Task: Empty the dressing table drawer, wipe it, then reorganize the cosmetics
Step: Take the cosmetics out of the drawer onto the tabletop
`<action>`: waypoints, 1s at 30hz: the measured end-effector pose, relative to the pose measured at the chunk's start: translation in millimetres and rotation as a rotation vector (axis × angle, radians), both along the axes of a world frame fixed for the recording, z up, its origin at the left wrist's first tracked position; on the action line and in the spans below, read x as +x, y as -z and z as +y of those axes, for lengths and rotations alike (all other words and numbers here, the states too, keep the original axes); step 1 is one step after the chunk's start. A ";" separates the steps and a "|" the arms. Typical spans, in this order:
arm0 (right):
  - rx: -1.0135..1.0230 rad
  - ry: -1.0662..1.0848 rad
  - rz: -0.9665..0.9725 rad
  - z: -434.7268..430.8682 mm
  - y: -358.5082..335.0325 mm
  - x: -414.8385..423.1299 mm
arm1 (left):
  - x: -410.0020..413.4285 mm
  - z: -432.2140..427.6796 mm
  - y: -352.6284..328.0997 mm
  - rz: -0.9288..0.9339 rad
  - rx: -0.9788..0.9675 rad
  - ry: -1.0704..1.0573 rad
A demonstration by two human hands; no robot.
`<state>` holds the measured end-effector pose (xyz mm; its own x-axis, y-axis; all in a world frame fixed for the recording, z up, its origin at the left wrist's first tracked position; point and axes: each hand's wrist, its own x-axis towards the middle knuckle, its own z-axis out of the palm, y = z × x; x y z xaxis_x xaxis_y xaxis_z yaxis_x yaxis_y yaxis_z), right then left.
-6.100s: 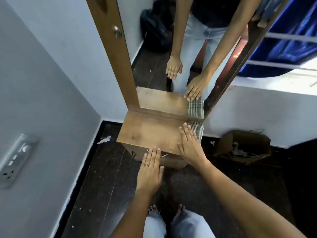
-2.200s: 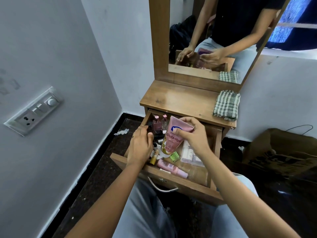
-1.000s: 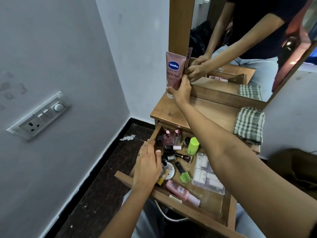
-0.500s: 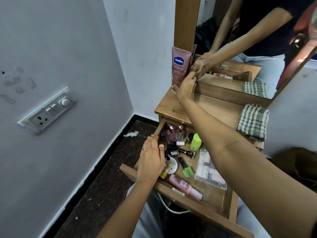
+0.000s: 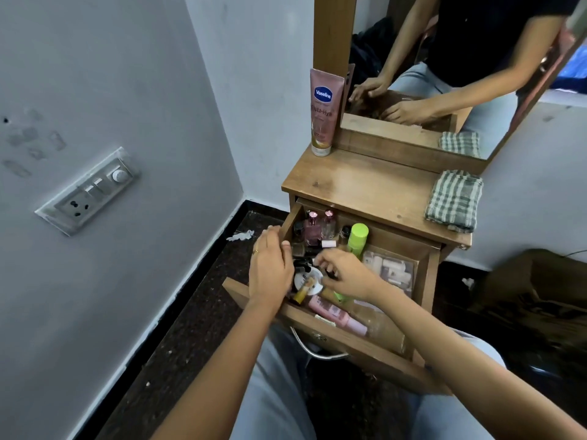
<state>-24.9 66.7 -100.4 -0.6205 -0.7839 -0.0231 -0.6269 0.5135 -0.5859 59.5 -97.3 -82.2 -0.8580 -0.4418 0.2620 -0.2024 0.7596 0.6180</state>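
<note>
The dressing table drawer (image 5: 426, 281) is pulled open and holds several cosmetics: pink-capped bottles (image 5: 313, 230), a green-capped bottle (image 5: 358, 236), a round white compact (image 5: 306, 279), a pink bottle lying flat (image 5: 336, 314) and a clear box (image 5: 390, 271). My left hand (image 5: 270, 268) grips the drawer's left wall. My right hand (image 5: 347, 276) is inside the drawer, its fingers curled on a small dark tube. A pink Vaseline tube (image 5: 324, 112) stands on the tabletop (image 5: 365, 188) against the mirror frame. A folded checked cloth (image 5: 454, 201) lies at the top's right end.
The mirror (image 5: 444, 74) rises behind the tabletop and reflects both my arms. A grey wall with a socket plate (image 5: 89, 192) is close on the left. A brown bag (image 5: 533, 287) sits on the dark floor to the right. My knees are under the drawer handle (image 5: 317, 352).
My right hand let go of the Vaseline tube, now standing on the tabletop, and came down into the drawer. My left hand stayed on the drawer's left wall.
</note>
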 end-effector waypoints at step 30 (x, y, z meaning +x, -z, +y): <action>0.008 0.193 -0.074 -43.3 15.4 17.5 | 4.5 -11.7 3.8 -0.160 -0.015 -0.049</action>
<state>-7.4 23.5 -115.8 -0.7553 -0.6504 -0.0803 -0.4719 0.6248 -0.6220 64.0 -109.0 -86.0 -0.8670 -0.4809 0.1305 -0.3343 0.7556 0.5633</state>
